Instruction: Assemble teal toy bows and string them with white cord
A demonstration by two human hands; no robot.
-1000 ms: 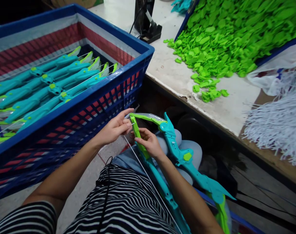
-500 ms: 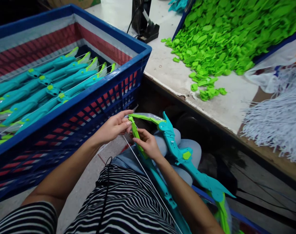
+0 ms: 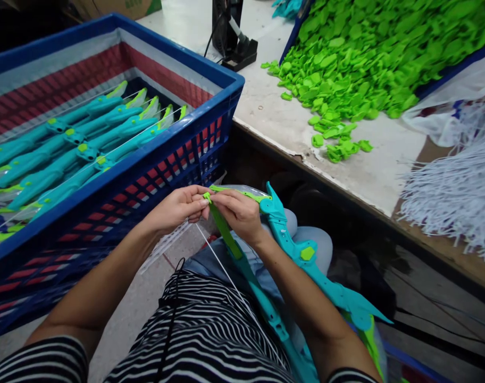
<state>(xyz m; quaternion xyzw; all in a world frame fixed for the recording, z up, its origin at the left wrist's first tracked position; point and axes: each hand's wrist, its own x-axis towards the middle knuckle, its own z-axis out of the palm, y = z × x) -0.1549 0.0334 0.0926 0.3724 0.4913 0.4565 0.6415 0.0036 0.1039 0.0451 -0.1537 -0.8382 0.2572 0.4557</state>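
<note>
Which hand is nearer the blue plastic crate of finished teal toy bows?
Left. The left hand is just below the blue plastic crate; the right hand sits farther away.

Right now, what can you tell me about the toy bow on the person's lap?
The toy bow looks like shiny plastic: a teal body with a green button-like piece at its middle and lime green limb tips. It lies slanting across the person's knees. A thin white string runs from its upper tip toward the lap. The left hand and right hand pinch that green tip together.
</note>
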